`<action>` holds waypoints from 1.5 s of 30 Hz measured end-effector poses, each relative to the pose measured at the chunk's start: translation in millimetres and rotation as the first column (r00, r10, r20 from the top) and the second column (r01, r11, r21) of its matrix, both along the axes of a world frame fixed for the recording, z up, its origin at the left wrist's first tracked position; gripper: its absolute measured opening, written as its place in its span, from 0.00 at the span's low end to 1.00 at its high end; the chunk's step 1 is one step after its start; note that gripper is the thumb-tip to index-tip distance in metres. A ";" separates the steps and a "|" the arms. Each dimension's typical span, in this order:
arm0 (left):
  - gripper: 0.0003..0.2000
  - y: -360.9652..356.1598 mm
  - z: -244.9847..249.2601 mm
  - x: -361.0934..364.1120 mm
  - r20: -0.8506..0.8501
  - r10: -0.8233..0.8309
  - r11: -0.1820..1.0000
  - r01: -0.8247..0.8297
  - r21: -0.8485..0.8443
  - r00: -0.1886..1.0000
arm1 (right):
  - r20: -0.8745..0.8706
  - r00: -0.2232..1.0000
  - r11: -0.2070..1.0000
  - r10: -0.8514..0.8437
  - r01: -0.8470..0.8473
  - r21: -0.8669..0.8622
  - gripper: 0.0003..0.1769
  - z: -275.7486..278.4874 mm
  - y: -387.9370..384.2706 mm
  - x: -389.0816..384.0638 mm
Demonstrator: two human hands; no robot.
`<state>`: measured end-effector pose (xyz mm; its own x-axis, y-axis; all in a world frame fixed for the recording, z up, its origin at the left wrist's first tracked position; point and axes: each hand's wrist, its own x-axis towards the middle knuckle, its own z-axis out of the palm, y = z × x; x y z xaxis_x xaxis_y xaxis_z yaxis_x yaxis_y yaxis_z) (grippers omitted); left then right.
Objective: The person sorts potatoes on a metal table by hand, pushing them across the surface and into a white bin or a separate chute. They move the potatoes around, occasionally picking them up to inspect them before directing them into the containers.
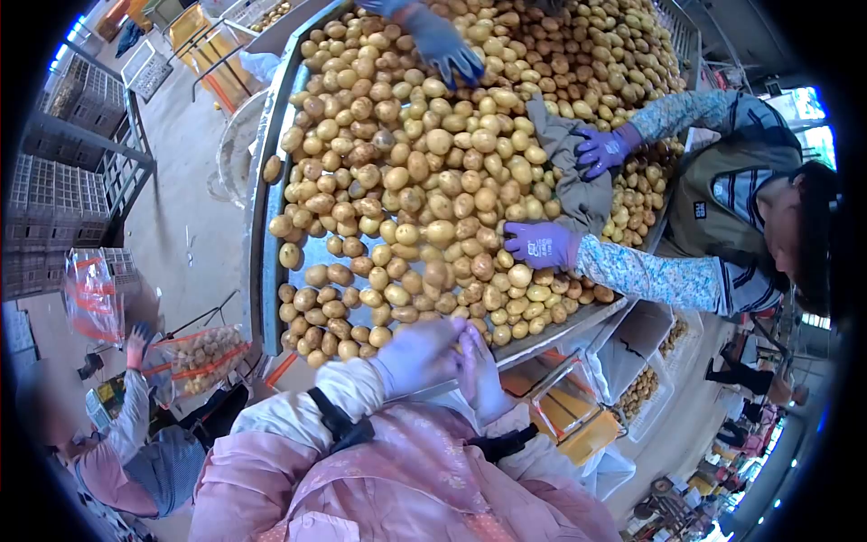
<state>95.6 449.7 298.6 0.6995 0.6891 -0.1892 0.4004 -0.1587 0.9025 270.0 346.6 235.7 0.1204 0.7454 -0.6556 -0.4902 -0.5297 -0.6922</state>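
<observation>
Many round, yellow-brown potatoes [433,181] lie heaped on a metal sorting table [268,226]. My left hand [417,355], in a pale lilac glove, is at the table's near edge and blurred by motion. Close against it on the right is my right hand [481,372], in a similar glove, its fingers pointing up. The two hands seem to touch in front of my chest, just below the nearest potatoes. What is between them, if anything, cannot be made out.
A co-worker's purple-gloved hands [542,245] rest on a grey cloth [578,172] over the potatoes at right. Another person's blue-grey glove [442,50] touches the pile at top. A person stands lower left by a net bag [208,355]. Crates [63,194] are stacked far left.
</observation>
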 end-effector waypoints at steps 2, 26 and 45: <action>0.33 -34.7 -35.5 -1.7 0.073 -0.039 0.947 0.014 0.321 0.997 | 0.141 0.990 0.999 -0.009 0.015 -0.045 0.27 22.3 -16.9 28.1; 0.25 -94.0 -67.3 -136.7 -0.408 0.339 0.925 -0.221 0.310 0.847 | 0.879 -0.333 0.121 0.342 -0.912 -0.393 0.43 -15.1 148.2 42.6; 0.20 68.5 -73.5 -122.1 -0.631 0.423 0.898 -0.394 0.197 0.650 | 0.897 0.034 0.377 0.440 -0.914 -0.151 0.33 0.1 39.2 72.1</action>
<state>-26.5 518.2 225.0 0.0608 0.8922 -0.4476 0.9091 0.1356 0.3938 342.1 385.8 235.9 -0.4117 0.8685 -0.2760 0.7477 0.1487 -0.6472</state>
